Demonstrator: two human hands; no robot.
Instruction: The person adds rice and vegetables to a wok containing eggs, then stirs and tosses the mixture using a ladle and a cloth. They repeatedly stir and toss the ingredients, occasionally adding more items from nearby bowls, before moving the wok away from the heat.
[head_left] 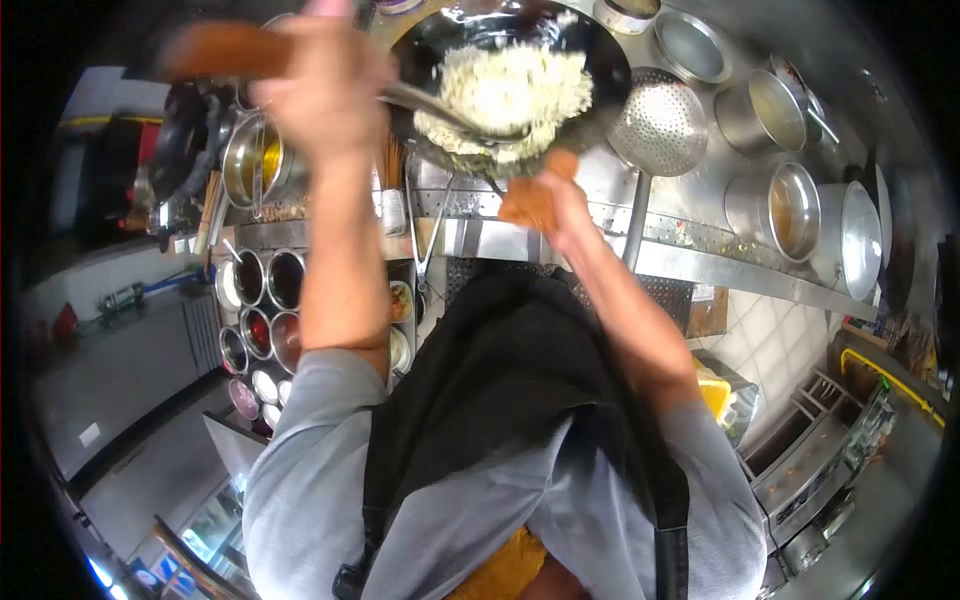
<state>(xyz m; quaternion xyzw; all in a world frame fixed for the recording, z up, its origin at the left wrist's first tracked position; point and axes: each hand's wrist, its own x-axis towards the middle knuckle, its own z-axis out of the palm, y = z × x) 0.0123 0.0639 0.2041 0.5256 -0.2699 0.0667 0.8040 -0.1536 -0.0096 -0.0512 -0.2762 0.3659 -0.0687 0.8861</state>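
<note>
"Two grey sleeves (310,440) and a black apron (490,370) come nearest. What lies around the body?"

"Pale floor tiles (770,335) on the right, and farther out a yellow pipe (885,378) above metal equipment. On the left, rows of small round containers (271,332), some holding dark or red contents."

"And the surface ahead?"

"Steel, this counter (690,195), with food scraps scattered along its front strip. V-shaped metal tongs (432,240) reach over the near edge."

"How do the hands grip?"

"Right hand (568,205): closed on an orange cloth (528,205) at the wok's near side; I can't tell what the cloth covers. Left hand (335,100): blurred, fingers wrapped round the ladle (440,108), its wooden handle (225,50) sticking out to the left."

"Where's the food?"

"White, crumbly food (530,80) is heaped in the black wok (415,60), the ladle's head among it."

"Beyond that?"

"Just right of the wok, a perforated skimmer (662,125); several metal pots (740,205) farther right; toward the back, a shallow round metal piece (692,48)"
</note>
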